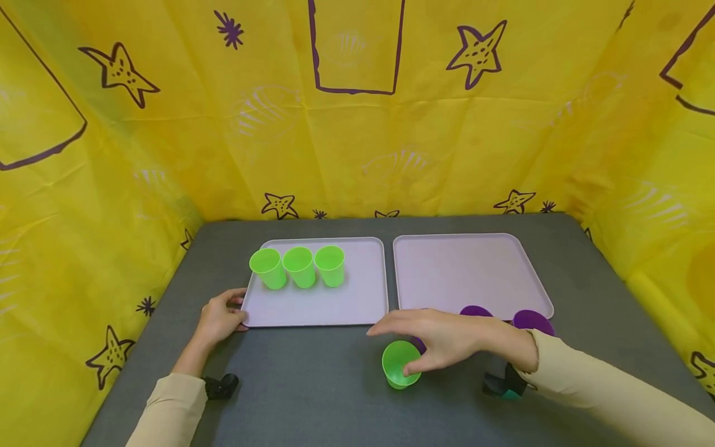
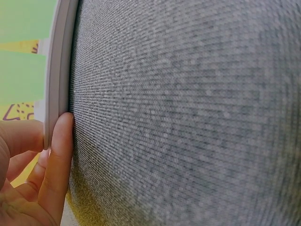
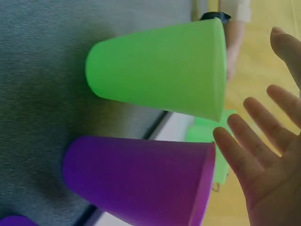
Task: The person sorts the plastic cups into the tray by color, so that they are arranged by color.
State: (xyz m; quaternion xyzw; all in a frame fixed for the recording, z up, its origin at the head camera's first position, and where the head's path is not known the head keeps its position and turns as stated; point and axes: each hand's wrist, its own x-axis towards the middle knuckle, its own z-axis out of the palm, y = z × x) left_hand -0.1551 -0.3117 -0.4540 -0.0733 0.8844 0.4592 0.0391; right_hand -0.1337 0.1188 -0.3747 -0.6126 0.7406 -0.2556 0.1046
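Observation:
My left hand (image 1: 220,316) pinches the near left corner of the left pale tray (image 1: 335,307); the left wrist view shows its fingers on both sides of the tray rim (image 2: 57,75). Three green cups (image 1: 300,268) stand upright in a row on that tray. Above a fourth green cup (image 1: 393,358) on the dark tabletop, my right hand (image 1: 441,338) hovers with spread fingers. In the right wrist view that green cup (image 3: 155,68) is apart from the palm, beside a purple cup (image 3: 136,179). My right hand and forearm partly hide several purple cups (image 1: 533,321).
A second pale tray (image 1: 466,270) lies to the right of the first, with a narrow gap between. The purple cups stand along its near edge. A yellow patterned cloth (image 1: 346,155) walls the dark table (image 1: 301,385) at the back and sides.

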